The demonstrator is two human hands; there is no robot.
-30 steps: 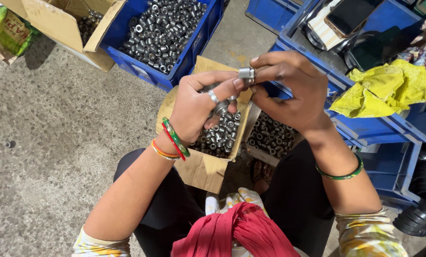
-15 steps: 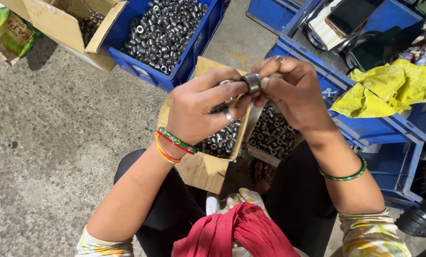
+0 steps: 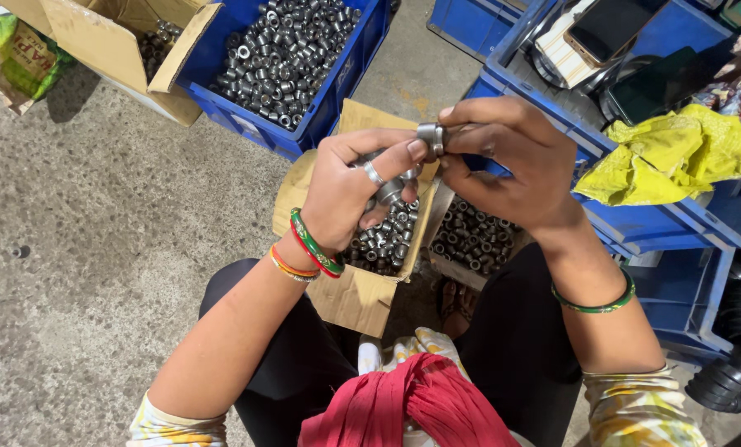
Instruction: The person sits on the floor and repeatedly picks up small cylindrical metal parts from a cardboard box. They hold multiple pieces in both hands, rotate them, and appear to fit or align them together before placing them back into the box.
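Both hands pinch one metal ring, frame centre.
Your left hand (image 3: 350, 186) and right hand (image 3: 515, 170) fingertips clamp the ring (image 3: 430, 139); since the earlier frame, it has shifted slightly left.

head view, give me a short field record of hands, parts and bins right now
left hand: thumb and fingers pinch a metal ring; more small metal parts in the palm
right hand: fingers meet the same ring from the other side
cardboard box: under the hands, open, holds small metal parts
blue crate: top middle, full of metal parts
right crate: holds a yellow cloth and a phone
floor: rough concrete
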